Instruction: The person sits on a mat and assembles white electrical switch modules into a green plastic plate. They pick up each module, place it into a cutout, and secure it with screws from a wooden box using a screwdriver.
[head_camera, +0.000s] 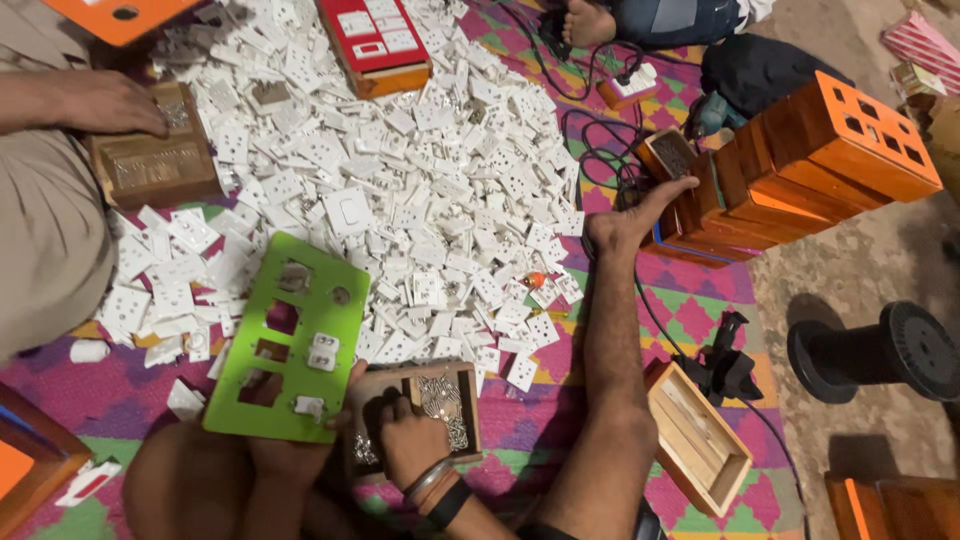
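Glossy green plastic plate (285, 340); raw wooden box (425, 405), perhaps unvarnished.

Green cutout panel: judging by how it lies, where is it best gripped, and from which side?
Probably the green cutout panel's bare near edge, from the wearer's side. It rests tilted on the knee with that edge raised; the far edge lies against the pile of white switch parts, and sockets already fill the lower cutouts.

Floor workshop: heaped white socket plates (420, 190)

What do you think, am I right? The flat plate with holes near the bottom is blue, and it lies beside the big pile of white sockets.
Not quite. The plate is bright green, not blue, as the head view shows. It does lie beside the big pile of white sockets.
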